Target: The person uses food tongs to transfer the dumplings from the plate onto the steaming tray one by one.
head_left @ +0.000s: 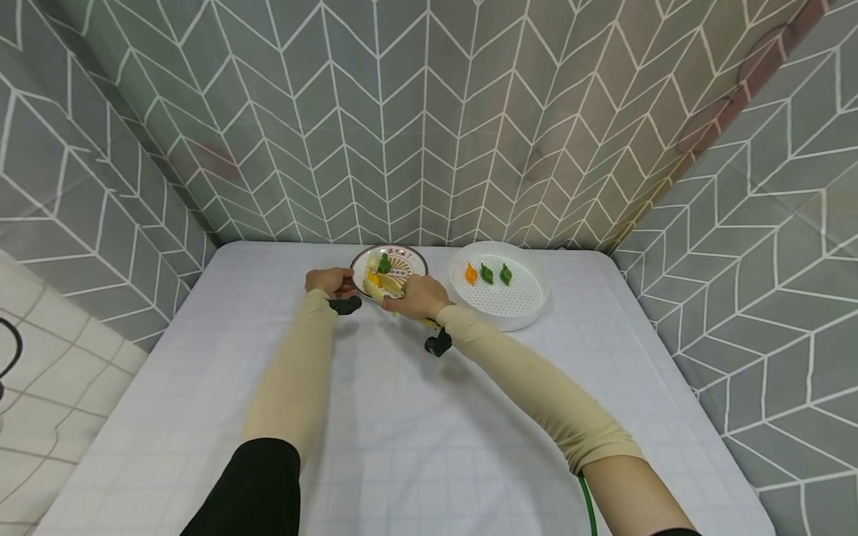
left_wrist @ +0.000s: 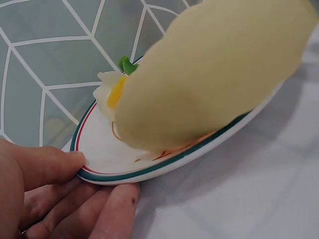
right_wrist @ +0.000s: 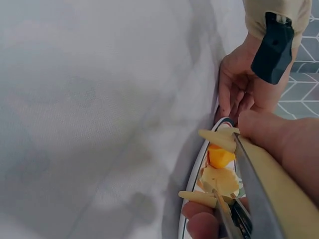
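My left hand (head_left: 328,280) holds the near-left rim of a round patterned plate (head_left: 417,265), thumb on top and fingers beneath in the left wrist view. My right hand (head_left: 424,299) grips metal tongs (right_wrist: 256,189) with cream heads, reaching over the plate. In the left wrist view one tong head (left_wrist: 209,74) covers much of the plate. Between the two heads in the right wrist view show a yellow-orange piece (right_wrist: 220,157) and a pale piece (right_wrist: 220,180). A green piece (head_left: 384,263) lies at the plate's back, near a whitish piece (left_wrist: 104,94).
Right of the plate stands a round white tray (head_left: 519,321) with a raised rim. In it lie an orange piece (head_left: 471,274) and two green pieces (head_left: 486,274). A white cloth (head_left: 415,432) covers the table, and patterned curtains (head_left: 429,134) rise behind and beside it.
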`<state>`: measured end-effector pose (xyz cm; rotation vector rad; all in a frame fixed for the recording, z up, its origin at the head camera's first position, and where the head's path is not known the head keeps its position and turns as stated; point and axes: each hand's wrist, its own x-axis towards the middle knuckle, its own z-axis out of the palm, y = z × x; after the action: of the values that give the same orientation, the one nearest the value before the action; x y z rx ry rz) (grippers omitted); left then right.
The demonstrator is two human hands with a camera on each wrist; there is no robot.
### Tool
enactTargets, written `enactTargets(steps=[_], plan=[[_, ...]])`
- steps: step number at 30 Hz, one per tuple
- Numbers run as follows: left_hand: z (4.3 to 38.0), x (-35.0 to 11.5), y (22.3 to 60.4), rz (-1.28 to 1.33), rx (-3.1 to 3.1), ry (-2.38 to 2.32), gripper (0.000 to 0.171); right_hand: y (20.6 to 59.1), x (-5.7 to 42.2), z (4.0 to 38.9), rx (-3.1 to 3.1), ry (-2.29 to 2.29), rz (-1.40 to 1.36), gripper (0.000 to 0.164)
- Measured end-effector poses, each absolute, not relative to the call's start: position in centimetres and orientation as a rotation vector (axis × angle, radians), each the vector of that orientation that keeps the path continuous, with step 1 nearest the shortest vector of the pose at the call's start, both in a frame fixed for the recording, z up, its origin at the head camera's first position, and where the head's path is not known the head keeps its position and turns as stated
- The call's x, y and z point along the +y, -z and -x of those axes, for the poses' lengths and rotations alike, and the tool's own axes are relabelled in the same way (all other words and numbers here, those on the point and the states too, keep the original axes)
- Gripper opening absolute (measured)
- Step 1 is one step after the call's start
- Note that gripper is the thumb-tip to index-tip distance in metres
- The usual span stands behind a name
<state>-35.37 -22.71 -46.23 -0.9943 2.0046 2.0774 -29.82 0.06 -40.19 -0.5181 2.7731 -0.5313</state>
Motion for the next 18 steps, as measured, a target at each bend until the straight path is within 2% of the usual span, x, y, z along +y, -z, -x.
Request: enactTargets(steps=[18], plan=[[35.9, -22.9, 46.5, 0.979, 2.012, -2.065, 0.017, 39.2, 1.8, 30.5, 2.739, 0.514, 0.573, 0.055]])
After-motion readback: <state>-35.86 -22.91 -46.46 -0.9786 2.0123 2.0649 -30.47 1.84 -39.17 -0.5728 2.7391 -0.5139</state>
